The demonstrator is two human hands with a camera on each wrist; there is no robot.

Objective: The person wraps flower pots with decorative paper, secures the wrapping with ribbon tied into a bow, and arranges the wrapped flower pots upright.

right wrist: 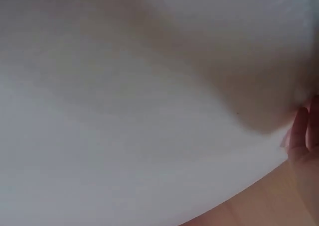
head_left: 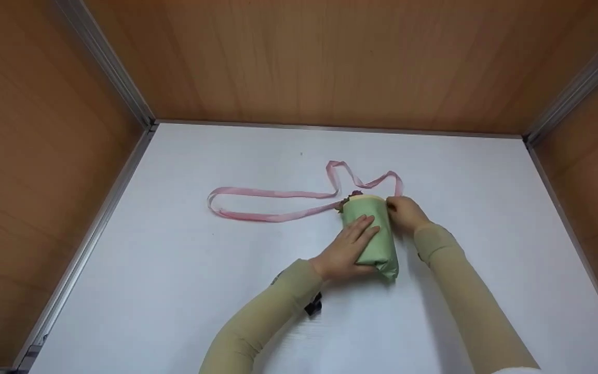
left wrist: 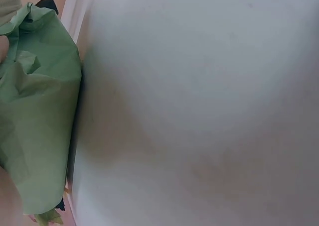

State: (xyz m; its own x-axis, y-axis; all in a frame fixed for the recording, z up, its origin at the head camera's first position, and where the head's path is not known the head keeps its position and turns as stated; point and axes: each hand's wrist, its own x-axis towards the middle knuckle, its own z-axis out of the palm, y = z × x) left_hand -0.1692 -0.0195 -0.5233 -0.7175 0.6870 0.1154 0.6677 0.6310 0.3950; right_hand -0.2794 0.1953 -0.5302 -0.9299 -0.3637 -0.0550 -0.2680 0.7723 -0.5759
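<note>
A small bouquet wrapped in green paper (head_left: 377, 241) is tilted over the white table, with dark reddish flowers (head_left: 356, 192) showing at its far end. My left hand (head_left: 345, 252) holds it, fingers spread across the wrap and thumb beneath. In the left wrist view the green wrap (left wrist: 42, 136) fills the left edge, with leaves (left wrist: 50, 217) poking out below. A pink ribbon (head_left: 273, 194) lies in a long loop behind and left of the bouquet. My right hand (head_left: 408, 214) pinches the ribbon at the bouquet's right side; its fingers (right wrist: 299, 131) show at the right wrist view's edge.
The white table (head_left: 174, 291) is bounded by a wood-grain back panel (head_left: 299, 62) and side panels with metal edge strips. A small black piece (head_left: 313, 305) shows under the left forearm.
</note>
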